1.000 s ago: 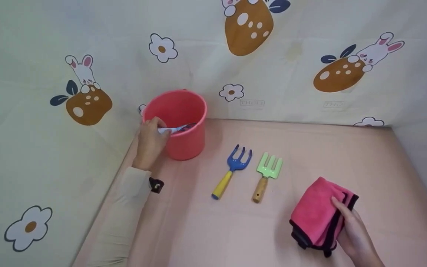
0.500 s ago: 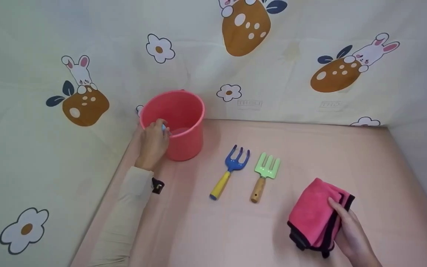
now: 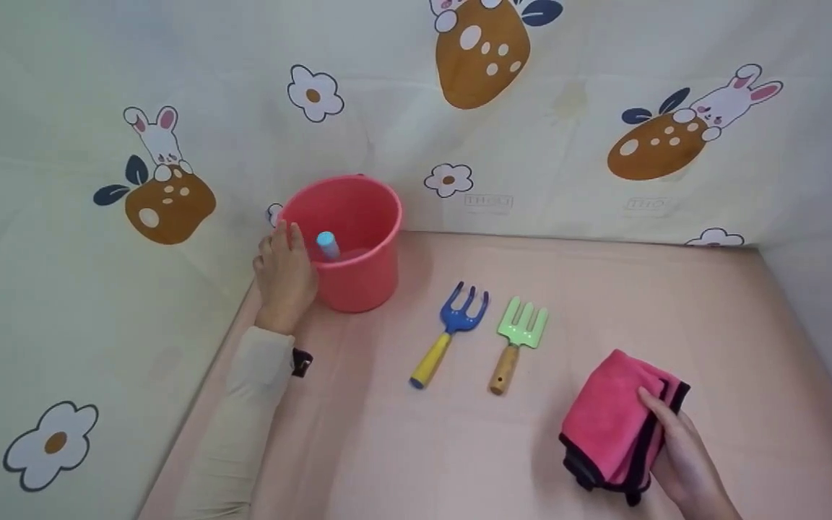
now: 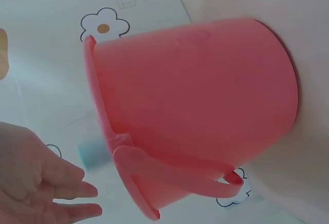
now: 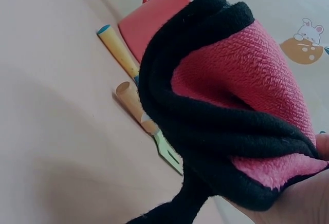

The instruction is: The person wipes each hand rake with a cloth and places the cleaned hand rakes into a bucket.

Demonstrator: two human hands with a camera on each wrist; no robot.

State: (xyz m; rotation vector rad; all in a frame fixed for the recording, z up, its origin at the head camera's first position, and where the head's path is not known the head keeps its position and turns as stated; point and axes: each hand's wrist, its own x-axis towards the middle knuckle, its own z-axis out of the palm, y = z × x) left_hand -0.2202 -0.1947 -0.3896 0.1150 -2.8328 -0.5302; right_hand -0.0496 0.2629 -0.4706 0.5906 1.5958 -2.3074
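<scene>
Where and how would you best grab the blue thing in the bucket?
The blue thing is probably best pinched at its top, from above, beside the left hand: the left wrist view shows that end sticking out of the bucket, while its lower part is hidden.

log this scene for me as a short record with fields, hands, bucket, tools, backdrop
left hand: left hand beside the bucket's rim, fingers extended, holding nothing
right hand: right hand gripping a folded pink cloth with black edging
container: red bucket, upright, handle hanging down outside
in bucket: item with a light blue end projecting above the rim; lower part hidden
tools: blue fork with yellow handle, left of green fork with wooden handle; not touching
backdrop: pale sheet printed with rabbits and flowers
</scene>
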